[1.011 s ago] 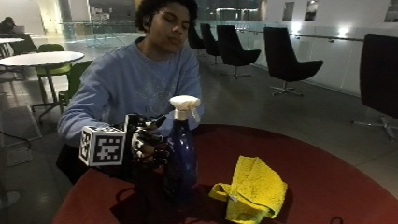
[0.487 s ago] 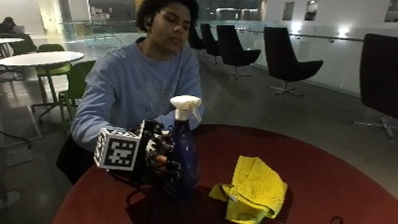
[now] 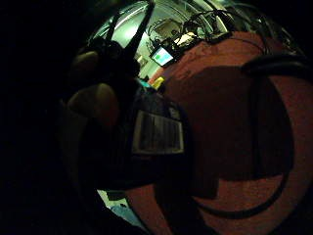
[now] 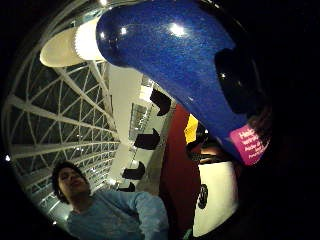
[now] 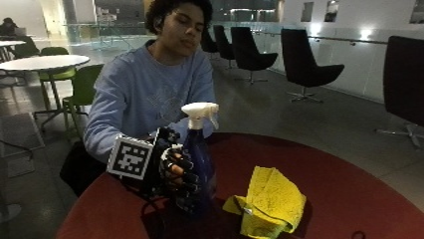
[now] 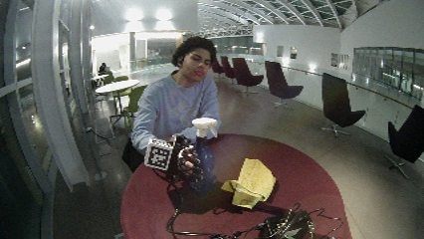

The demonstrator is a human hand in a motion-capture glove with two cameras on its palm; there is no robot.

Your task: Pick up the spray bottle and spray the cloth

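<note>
since half a second earlier her gloved right hand [image 5: 177,172] had wrapped fully round the blue spray bottle [image 5: 197,159], upright on the red table [image 5: 371,199] with the yellow cloth [image 5: 271,201] at its three o'clock, so lifting looked next.

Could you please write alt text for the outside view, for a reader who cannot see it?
A seated person's gloved right hand grips the body of an upright blue spray bottle with a white trigger head on a round red table. A crumpled yellow cloth lies on the table beside the bottle.
</note>
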